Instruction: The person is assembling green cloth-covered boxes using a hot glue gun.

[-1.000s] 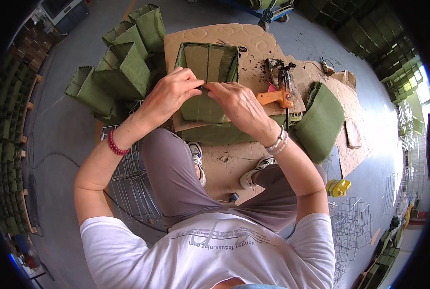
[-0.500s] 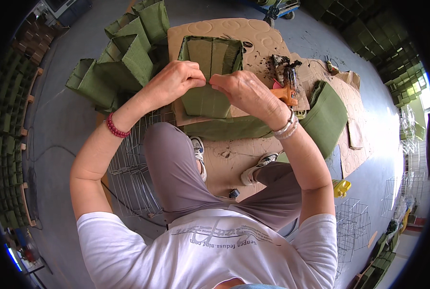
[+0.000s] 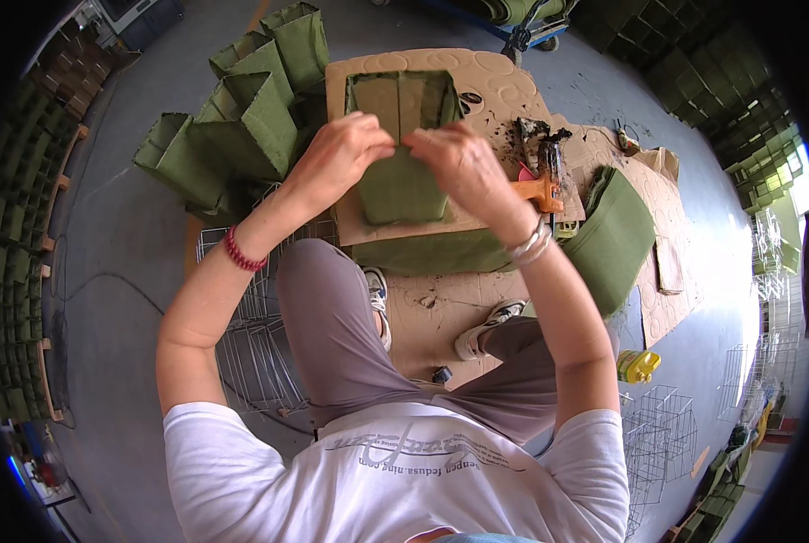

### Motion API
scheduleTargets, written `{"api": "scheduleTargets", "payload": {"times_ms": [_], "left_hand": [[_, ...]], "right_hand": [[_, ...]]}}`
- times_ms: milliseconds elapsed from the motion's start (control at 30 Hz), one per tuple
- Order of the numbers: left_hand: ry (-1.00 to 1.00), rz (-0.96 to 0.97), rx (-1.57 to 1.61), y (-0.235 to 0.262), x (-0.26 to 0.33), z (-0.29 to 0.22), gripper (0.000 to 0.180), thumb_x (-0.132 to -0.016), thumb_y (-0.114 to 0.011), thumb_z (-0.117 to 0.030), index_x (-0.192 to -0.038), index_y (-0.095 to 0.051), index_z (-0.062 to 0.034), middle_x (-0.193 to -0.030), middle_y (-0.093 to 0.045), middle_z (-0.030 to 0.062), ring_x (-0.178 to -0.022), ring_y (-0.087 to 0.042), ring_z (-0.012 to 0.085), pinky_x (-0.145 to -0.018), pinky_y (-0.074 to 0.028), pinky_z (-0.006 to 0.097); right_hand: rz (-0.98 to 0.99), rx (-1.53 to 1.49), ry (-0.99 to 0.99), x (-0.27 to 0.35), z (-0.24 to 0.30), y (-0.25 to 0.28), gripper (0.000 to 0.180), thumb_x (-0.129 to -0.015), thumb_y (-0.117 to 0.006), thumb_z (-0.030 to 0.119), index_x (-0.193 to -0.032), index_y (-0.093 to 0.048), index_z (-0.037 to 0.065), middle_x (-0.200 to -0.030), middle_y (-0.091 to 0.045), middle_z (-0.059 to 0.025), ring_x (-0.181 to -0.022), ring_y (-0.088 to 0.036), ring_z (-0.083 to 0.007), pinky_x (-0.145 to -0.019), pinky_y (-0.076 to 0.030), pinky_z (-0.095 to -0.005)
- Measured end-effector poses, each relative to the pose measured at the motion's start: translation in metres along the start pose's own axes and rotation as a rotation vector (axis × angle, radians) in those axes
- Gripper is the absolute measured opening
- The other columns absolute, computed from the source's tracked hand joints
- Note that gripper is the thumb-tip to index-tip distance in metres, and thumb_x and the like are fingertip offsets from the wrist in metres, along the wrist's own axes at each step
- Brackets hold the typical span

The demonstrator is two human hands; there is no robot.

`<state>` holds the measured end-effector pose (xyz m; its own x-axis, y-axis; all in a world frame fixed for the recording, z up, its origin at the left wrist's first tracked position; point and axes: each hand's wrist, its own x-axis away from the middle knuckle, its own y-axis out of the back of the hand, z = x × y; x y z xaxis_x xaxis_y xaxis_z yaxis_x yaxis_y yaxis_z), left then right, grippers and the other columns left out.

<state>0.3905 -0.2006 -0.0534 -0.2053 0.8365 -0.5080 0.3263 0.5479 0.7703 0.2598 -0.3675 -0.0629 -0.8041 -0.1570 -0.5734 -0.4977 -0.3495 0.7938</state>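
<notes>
Pinching the near rim of an open green fabric pouch [image 3: 402, 145] with both hands: left hand [image 3: 343, 156] clenching its fingers [image 3: 374, 138] on the rim at the left, right hand [image 3: 463, 161] clenching its fingers [image 3: 420, 142] on the rim just beside, fingertips of both hands nearly touching. Resting the pouch, mouth pointing far, on a tan cardboard surface [image 3: 504, 90] lying over a folded green fabric piece [image 3: 431, 252]. Wearing a red bead bracelet [image 3: 239, 253] on the left wrist and a silver bracelet [image 3: 531, 242] on the right wrist. Lying just right of the right hand: an orange glue gun [image 3: 542, 188]. Standing far left of the surface: a cluster of finished green pouches [image 3: 241, 127]. Leaning at the right of the surface: a stack of flat green fabric [image 3: 617, 237]. Lying on the floor near left, under the knee: wire mesh frames [image 3: 259, 353]. Sitting on the floor near right: a yellow container [image 3: 638, 366].
</notes>
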Motion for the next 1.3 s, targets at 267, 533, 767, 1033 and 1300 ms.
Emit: {"api": "scheduleTargets", "payload": {"times_ms": [267, 533, 767, 1033, 1300], "left_hand": [[0.017, 0.059, 0.086, -0.021, -0.021, -0.011, 0.014, -0.083, -0.066, -0.011, -0.087, -0.067, 0.0024, -0.084, -0.063, 0.0142, -0.084, -0.060, 0.0306, -0.071, -0.048, 0.040], [-0.204, -0.090, -0.180, -0.005, 0.012, -0.017, 0.025, -0.071, -0.075, -0.008, -0.094, -0.069, 0.0006, -0.086, -0.064, 0.0059, -0.086, -0.058, 0.0209, -0.072, -0.050, 0.033], [-0.047, -0.052, -0.171, -0.017, -0.002, -0.022, 0.009, -0.078, -0.068, -0.005, -0.085, -0.069, 0.0012, -0.072, -0.058, 0.0084, -0.079, -0.054, 0.0225, -0.070, -0.048, 0.034], [0.028, -0.184, -0.030, -0.020, 0.006, -0.023, 0.011, -0.076, -0.070, -0.002, -0.086, -0.066, 0.0017, -0.082, -0.061, 0.0081, -0.075, -0.053, 0.0243, -0.066, -0.045, 0.036], [-0.041, -0.163, -0.192, -0.027, 0.004, -0.019, 0.012, -0.076, -0.069, -0.001, -0.088, -0.067, 0.0010, -0.083, -0.061, 0.0070, -0.079, -0.055, 0.0245, -0.068, -0.047, 0.034]], "right_hand": [[0.206, 0.034, -0.190, 0.007, -0.017, 0.013, 0.012, -0.087, -0.058, 0.006, -0.098, -0.061, 0.002, -0.082, -0.065, -0.0153, -0.080, -0.063, -0.0335, -0.068, -0.050, -0.0415], [0.047, -0.163, -0.121, 0.013, -0.016, 0.010, 0.016, -0.086, -0.060, 0.006, -0.100, -0.064, 0.001, -0.085, -0.067, -0.0144, -0.081, -0.065, -0.0324, -0.069, -0.051, -0.0378], [0.231, -0.230, -0.204, 0.002, -0.023, 0.022, 0.013, -0.087, -0.060, 0.008, -0.098, -0.064, 0.001, -0.081, -0.066, -0.0165, -0.076, -0.064, -0.0331, -0.067, -0.050, -0.0394], [-0.129, 0.034, 0.011, 0.015, 0.004, -0.012, 0.006, -0.081, -0.061, 0.008, -0.085, -0.059, 0.004, -0.077, -0.062, -0.0095, -0.077, -0.062, -0.0259, -0.076, -0.046, -0.0357], [-0.004, -0.086, 0.028, 0.002, -0.019, -0.007, 0.008, -0.079, -0.061, 0.007, -0.085, -0.059, 0.002, -0.078, -0.063, -0.0109, -0.080, -0.062, -0.0282, -0.075, -0.047, -0.0363]]}}
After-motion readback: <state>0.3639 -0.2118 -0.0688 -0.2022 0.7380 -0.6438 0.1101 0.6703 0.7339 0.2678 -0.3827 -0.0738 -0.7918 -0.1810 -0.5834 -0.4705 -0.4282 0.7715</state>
